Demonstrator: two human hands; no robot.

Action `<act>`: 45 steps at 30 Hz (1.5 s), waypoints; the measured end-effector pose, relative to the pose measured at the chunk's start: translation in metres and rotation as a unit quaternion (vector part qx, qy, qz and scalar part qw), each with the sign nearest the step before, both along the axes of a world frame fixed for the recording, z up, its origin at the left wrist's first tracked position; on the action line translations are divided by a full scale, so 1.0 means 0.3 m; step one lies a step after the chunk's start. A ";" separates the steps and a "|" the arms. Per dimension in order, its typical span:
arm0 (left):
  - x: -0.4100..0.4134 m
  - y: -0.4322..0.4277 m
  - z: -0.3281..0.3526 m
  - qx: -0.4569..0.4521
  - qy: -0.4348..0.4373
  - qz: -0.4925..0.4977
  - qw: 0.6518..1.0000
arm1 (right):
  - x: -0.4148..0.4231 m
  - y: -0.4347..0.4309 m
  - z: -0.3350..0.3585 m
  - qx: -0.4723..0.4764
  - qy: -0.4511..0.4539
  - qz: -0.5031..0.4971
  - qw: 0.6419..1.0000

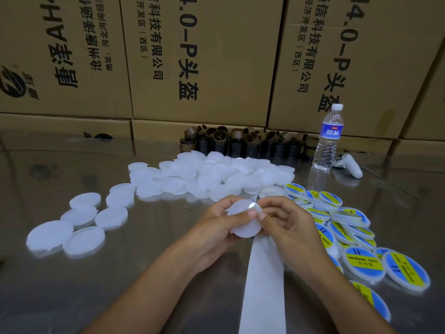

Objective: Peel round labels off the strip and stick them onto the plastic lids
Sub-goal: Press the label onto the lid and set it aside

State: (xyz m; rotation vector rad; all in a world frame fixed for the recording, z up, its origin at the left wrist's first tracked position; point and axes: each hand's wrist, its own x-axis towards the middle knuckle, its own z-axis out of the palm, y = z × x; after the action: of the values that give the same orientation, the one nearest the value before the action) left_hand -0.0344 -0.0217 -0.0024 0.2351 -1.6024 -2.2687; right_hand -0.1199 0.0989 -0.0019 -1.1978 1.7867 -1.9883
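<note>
Brown printed cardboard boxes back a shiny steel counter. Left of and beyond the hands lie plain round white plastic lids. The left hand grips one white lid; the right hand pinches its right edge. A white paper strip runs from under the hands. Right of them lie blue-and-yellow labelled lids.

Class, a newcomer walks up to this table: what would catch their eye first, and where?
At centre, the left hand and right hand hold a blank lid above the white strip. A heap of blank lids lies behind them, and bright blue-and-yellow labelled lids spread along the right.
</note>
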 end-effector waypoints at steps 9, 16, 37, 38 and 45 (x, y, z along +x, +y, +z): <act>0.000 0.018 0.008 0.062 0.017 0.007 0.998 | -0.004 0.002 0.003 -0.017 0.007 -0.037 0.999; -0.002 0.017 0.010 0.121 0.018 0.067 0.990 | -0.035 0.008 -0.013 0.035 0.122 -0.294 0.947; 0.003 0.008 0.018 0.205 0.051 0.074 0.975 | -0.064 0.011 -0.046 0.178 0.099 -0.293 0.934; 0.003 0.008 0.017 0.205 0.049 0.075 0.975 | -0.066 0.009 -0.043 0.164 0.077 -0.288 0.940; -0.003 0.019 0.004 0.080 -0.003 0.161 0.984 | -0.066 0.013 -0.009 0.058 -0.109 -0.174 0.977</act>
State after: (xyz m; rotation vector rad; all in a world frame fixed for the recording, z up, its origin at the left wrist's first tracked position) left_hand -0.0353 -0.0160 -0.0011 0.5028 -1.2763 -2.1437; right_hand -0.1397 0.1027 -0.0044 -0.6362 2.0703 -2.0606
